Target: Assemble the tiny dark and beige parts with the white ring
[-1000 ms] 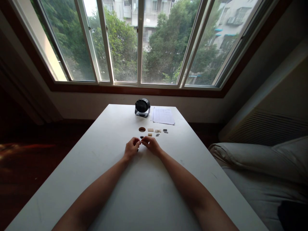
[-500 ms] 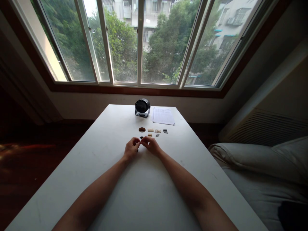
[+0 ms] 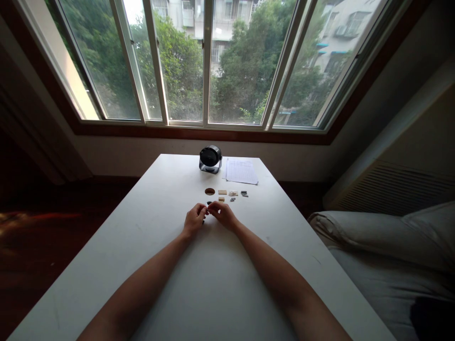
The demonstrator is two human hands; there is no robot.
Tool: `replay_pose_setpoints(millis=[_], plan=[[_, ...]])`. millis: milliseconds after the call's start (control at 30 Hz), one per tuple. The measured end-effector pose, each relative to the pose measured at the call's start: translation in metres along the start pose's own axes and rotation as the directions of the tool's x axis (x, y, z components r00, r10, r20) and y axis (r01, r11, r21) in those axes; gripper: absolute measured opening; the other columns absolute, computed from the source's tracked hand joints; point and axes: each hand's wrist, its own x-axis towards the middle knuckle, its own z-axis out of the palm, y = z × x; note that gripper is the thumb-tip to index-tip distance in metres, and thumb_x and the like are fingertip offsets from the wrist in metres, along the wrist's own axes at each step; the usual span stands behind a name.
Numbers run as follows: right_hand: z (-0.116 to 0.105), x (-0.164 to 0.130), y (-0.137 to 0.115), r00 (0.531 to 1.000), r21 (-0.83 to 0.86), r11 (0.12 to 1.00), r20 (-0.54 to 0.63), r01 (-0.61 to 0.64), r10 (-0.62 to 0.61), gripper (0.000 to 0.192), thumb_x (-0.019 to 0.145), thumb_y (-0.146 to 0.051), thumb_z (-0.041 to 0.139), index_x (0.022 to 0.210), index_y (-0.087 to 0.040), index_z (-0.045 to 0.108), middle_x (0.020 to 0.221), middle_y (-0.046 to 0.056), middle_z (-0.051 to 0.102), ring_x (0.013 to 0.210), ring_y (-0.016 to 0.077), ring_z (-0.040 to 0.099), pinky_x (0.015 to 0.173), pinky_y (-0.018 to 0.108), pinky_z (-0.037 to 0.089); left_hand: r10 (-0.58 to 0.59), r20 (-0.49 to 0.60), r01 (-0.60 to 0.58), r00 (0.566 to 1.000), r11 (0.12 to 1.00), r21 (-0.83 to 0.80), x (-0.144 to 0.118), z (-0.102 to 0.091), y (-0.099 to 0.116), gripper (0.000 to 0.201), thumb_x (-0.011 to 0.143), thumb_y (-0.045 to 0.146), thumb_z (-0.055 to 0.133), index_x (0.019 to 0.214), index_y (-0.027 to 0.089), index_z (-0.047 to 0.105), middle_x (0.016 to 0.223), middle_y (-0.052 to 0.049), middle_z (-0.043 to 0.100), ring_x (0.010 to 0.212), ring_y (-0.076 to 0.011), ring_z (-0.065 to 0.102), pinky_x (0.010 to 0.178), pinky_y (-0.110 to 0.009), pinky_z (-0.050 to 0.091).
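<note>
Fingertips of my left hand (image 3: 195, 219) and my right hand (image 3: 223, 214) meet in a pinch above the white table (image 3: 213, 274). What they hold between them is too small to make out. A small dark piece (image 3: 209, 203) shows just beyond the fingertips, and another dark bit peeks out under the left hand. Tan toy-brick pieces (image 3: 222, 192) lie past my right hand, with a smaller tan piece (image 3: 221, 199) nearer to it. To their right are pale pieces (image 3: 233, 193), small grey pieces (image 3: 232, 200) and dark grey pieces (image 3: 244, 193).
A round hole (image 3: 209, 192) opens in the tabletop beyond my hands. Farther back stands a black round device on a bracket (image 3: 210, 158), beside printed paper sheets (image 3: 241, 171). Windows (image 3: 185, 71) rise behind the table; a pale couch (image 3: 387, 255) is at the right.
My left hand has turned slightly and its fingertips have shifted a little. My right hand stays nearly still, and the pieces on the table have not moved.
</note>
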Motion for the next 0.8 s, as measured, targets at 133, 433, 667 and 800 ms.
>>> replay_pose_setpoints(millis=[133, 433, 667, 800], plan=[[-0.0003, -0.0004, -0.0008, 1.000, 0.010, 1.000, 0.010, 0.003, -0.003, 0.012, 0.089, -0.030, 0.061, 0.094, -0.021, 0.067, 0.081, 0.002, 0.071, 0.069, 0.0142, 0.062, 0.066, 0.025, 0.047, 0.003, -0.003, -0.003, 1.000, 1.000, -0.021, 0.0007, 0.0000, -0.0031, 0.023, 0.084, 0.041, 0.056, 0.091, 0.020, 0.064, 0.077, -0.001, 0.067, 0.070, -0.0137, 0.061, 0.066, -0.026, 0.049], [-0.0001, 0.0005, 0.0031, 1.000, -0.075, 0.997, -0.009, -0.005, 0.004, 0.013, 0.087, -0.031, 0.063, 0.086, -0.019, 0.068, 0.077, 0.002, 0.069, 0.067, 0.0135, 0.060, 0.063, 0.024, 0.044, 0.026, -0.023, -0.026, 0.999, 1.000, -0.003, 0.0012, -0.0004, -0.0062, 0.023, 0.083, 0.040, 0.059, 0.094, 0.020, 0.063, 0.086, -0.003, 0.068, 0.076, -0.0140, 0.061, 0.070, -0.027, 0.049], [-0.0007, 0.0005, -0.0006, 1.000, -0.082, 0.997, 0.003, -0.002, 0.002, 0.014, 0.088, -0.031, 0.062, 0.086, -0.020, 0.069, 0.080, 0.003, 0.070, 0.068, 0.0138, 0.060, 0.064, 0.024, 0.044, 0.007, -0.020, -0.006, 1.000, 0.999, 0.047, 0.0000, -0.0009, -0.0043, 0.024, 0.086, 0.041, 0.053, 0.093, 0.021, 0.063, 0.080, -0.002, 0.067, 0.068, -0.0130, 0.059, 0.067, -0.027, 0.048], [-0.0006, 0.0003, -0.0003, 1.000, -0.054, 0.999, 0.011, 0.001, 0.000, 0.013, 0.088, -0.030, 0.061, 0.087, -0.019, 0.068, 0.078, 0.002, 0.069, 0.067, 0.0133, 0.059, 0.063, 0.023, 0.044, -0.007, -0.003, 0.007, 1.000, 0.999, 0.042, 0.0008, 0.0004, -0.0041, 0.027, 0.088, 0.043, 0.049, 0.090, 0.021, 0.063, 0.075, -0.002, 0.067, 0.064, -0.0129, 0.059, 0.063, -0.026, 0.047]])
